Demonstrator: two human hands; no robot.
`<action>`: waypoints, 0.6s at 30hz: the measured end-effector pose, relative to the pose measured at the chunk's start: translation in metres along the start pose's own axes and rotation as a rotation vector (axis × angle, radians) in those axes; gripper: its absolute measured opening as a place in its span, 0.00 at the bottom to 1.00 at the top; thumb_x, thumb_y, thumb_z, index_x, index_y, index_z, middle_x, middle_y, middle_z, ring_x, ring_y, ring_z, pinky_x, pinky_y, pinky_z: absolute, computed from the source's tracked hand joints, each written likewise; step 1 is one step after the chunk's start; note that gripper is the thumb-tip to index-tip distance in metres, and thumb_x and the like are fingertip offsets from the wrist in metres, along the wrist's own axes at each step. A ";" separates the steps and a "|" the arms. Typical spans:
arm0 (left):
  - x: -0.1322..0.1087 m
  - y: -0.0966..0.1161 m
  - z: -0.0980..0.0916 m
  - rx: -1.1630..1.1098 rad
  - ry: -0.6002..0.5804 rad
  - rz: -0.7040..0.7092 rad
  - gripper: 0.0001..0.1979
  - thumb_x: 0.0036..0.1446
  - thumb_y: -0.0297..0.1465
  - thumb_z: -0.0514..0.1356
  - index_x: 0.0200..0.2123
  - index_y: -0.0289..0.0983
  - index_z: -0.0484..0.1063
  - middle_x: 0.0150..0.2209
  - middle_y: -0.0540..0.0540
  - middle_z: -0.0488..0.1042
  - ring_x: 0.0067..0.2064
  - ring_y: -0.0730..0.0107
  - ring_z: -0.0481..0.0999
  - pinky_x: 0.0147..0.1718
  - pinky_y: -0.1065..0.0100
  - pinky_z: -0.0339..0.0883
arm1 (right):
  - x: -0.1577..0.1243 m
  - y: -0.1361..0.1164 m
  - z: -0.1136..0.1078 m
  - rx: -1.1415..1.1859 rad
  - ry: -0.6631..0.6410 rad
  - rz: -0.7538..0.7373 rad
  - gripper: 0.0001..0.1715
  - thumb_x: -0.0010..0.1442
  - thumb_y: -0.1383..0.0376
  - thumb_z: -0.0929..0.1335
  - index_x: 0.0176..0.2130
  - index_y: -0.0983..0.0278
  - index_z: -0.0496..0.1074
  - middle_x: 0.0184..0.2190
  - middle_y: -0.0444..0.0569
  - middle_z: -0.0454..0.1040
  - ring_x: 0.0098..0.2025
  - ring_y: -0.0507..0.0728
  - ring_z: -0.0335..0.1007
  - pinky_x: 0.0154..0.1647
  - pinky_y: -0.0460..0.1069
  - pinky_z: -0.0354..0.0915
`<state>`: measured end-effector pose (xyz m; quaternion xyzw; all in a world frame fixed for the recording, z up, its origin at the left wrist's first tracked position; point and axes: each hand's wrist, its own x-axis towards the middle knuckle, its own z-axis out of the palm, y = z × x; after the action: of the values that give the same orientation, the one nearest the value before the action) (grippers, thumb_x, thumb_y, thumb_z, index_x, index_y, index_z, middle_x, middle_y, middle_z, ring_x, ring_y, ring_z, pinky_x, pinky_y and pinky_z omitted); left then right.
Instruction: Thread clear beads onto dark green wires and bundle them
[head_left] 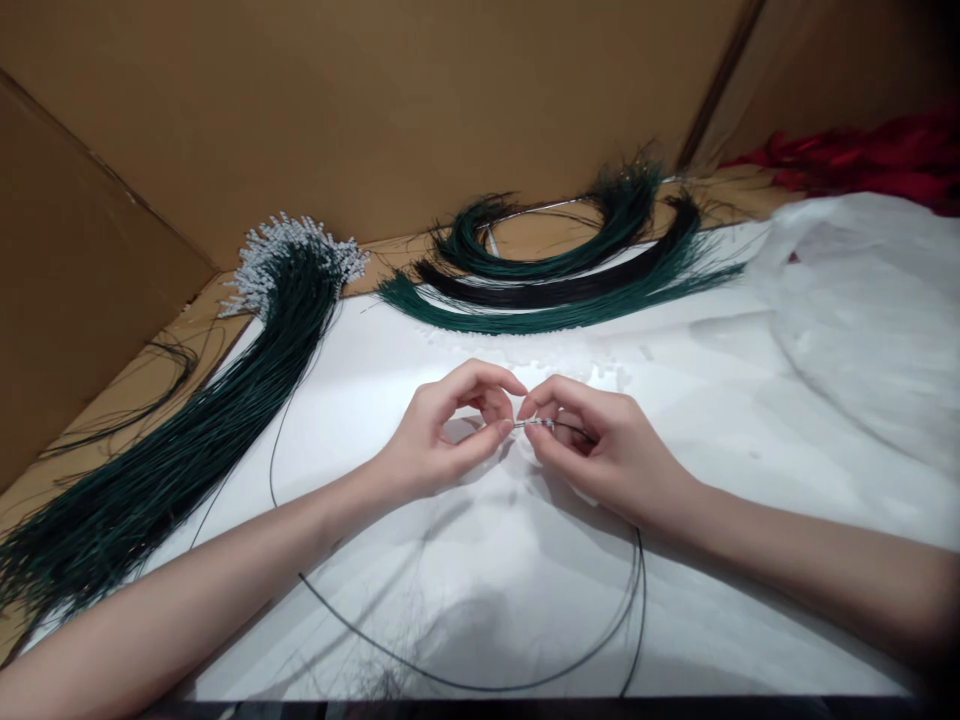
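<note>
My left hand (pixel 461 425) and my right hand (pixel 600 435) meet just above the white sheet (pixel 480 560), fingertips almost touching. Both are closed in a pinch. Between them runs the end of a thin dark cord (pixel 575 430), with a short whitish, bead-like piece (pixel 541 424) at its tip. The right thumb and fingers grip the cord at this piece, and the left thumb and finger pinch its tip. From the right hand the cord drops in a wide loop over the sheet and passes under my left forearm. Loose small white bits (pixel 600 372) lie behind the hands.
At left lies a thick bundle of dark green cords (pixel 255 400) with white-beaded ends (pixel 300 250). Curved bundles of green and black strands (pixel 555 290) lie at the back, before a brown board wall (pixel 375 110). A translucent plastic bag (pixel 862 320) and red material (pixel 862 155) are at right.
</note>
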<state>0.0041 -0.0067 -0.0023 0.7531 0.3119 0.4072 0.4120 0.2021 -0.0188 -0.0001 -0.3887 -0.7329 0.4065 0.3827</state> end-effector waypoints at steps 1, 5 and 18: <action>0.000 0.000 0.000 -0.003 0.000 0.002 0.12 0.59 0.24 0.61 0.47 0.37 0.69 0.33 0.48 0.71 0.35 0.73 0.73 0.37 0.68 0.68 | 0.000 0.000 0.000 -0.002 -0.004 -0.001 0.05 0.57 0.74 0.65 0.35 0.67 0.69 0.17 0.34 0.53 0.17 0.44 0.45 0.18 0.44 0.45; 0.000 -0.001 0.000 -0.012 0.000 0.005 0.13 0.58 0.24 0.61 0.47 0.37 0.69 0.33 0.48 0.71 0.35 0.73 0.73 0.37 0.69 0.68 | 0.000 0.000 -0.001 -0.019 -0.011 -0.006 0.06 0.56 0.75 0.65 0.34 0.66 0.70 0.16 0.34 0.51 0.17 0.45 0.45 0.18 0.44 0.45; 0.001 -0.001 -0.005 -0.069 0.010 -0.041 0.12 0.59 0.27 0.61 0.47 0.36 0.69 0.31 0.49 0.70 0.34 0.74 0.71 0.35 0.72 0.64 | 0.000 0.001 0.000 -0.018 -0.026 -0.010 0.05 0.62 0.71 0.65 0.32 0.65 0.66 0.19 0.36 0.56 0.19 0.45 0.48 0.20 0.44 0.46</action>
<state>0.0005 -0.0033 -0.0016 0.7298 0.3153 0.4128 0.4444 0.2022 -0.0183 -0.0007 -0.3833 -0.7432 0.4031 0.3718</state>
